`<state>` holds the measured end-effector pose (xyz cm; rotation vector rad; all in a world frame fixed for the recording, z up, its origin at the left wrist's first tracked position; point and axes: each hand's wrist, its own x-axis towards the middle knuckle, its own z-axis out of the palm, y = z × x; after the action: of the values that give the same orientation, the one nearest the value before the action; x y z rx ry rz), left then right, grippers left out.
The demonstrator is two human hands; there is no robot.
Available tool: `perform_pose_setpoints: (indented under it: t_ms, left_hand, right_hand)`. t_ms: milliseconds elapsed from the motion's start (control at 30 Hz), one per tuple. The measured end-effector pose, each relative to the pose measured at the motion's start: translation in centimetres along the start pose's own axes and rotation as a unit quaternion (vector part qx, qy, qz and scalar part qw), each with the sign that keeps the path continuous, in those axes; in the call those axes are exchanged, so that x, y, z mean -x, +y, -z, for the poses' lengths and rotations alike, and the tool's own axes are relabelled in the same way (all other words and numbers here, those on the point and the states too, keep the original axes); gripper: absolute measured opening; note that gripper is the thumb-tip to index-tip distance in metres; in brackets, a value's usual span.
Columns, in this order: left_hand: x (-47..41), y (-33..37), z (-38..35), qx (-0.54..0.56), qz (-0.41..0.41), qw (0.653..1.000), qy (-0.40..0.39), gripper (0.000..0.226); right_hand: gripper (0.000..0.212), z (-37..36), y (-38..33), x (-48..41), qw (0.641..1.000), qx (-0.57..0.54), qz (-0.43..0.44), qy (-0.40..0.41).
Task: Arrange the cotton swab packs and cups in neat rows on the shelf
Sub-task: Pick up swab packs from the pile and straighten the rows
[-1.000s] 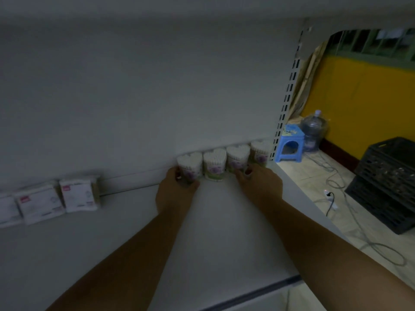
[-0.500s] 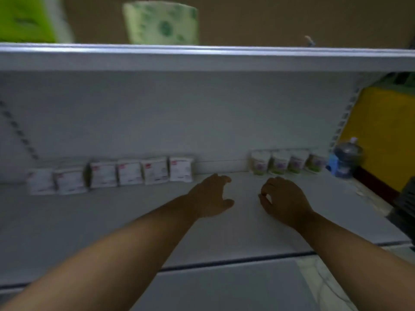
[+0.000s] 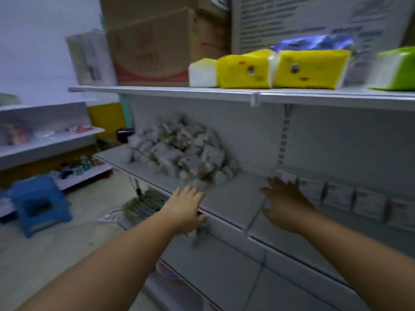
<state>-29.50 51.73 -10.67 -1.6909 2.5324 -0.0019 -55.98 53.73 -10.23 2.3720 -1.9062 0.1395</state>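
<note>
Fingers of the left hand (image 3: 186, 206) are straight and slightly spread, holding nothing, above the front edge of the shelf (image 3: 235, 198), just before a loose heap of cotton swab packs (image 3: 184, 153) piled against the back panel. The right hand (image 3: 287, 205) is likewise empty, with its fingers (image 3: 272, 184) fanned apart, over the bare shelf. Its fingertips are near the leftmost pack of a row of flat packs (image 3: 339, 196) standing along the back. Motion blur hides whether either hand touches the shelf. Yellow tissue packs (image 3: 278, 68) lie on the upper shelf (image 3: 179, 92).
</note>
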Motion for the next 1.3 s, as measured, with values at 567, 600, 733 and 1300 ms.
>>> perform_pose_setpoints:
  t_ms: [567, 600, 733, 1300]
  left_hand:
    - [-5.9, -28.0, -1.0, 0.070, 0.165, 0.984, 0.011, 0.069]
    - [-6.3, -29.5, -1.0, 0.081, 0.172, 0.982, 0.018, 0.068]
    - [-7.0, -34.9, -2.6, 0.104, 0.171, 0.980, 0.010, 0.069]
    - [-21.3, -52.6, -5.5, 0.251, 0.117, 0.959, 0.061, 0.080]
  right_hand:
    - [0.050, -1.0, -21.7, -28.9, 0.963, -0.087, 0.252, 0.030]
    - [0.046, -0.9, -22.6, -30.5, 0.961, -0.084, 0.261, 0.043]
    - [0.034, -2.5, -26.2, -35.7, 0.954, -0.080, 0.281, 0.060]
    - [0.046, -5.6, -38.2, -46.1, 0.997, -0.054, 0.057, -0.013]
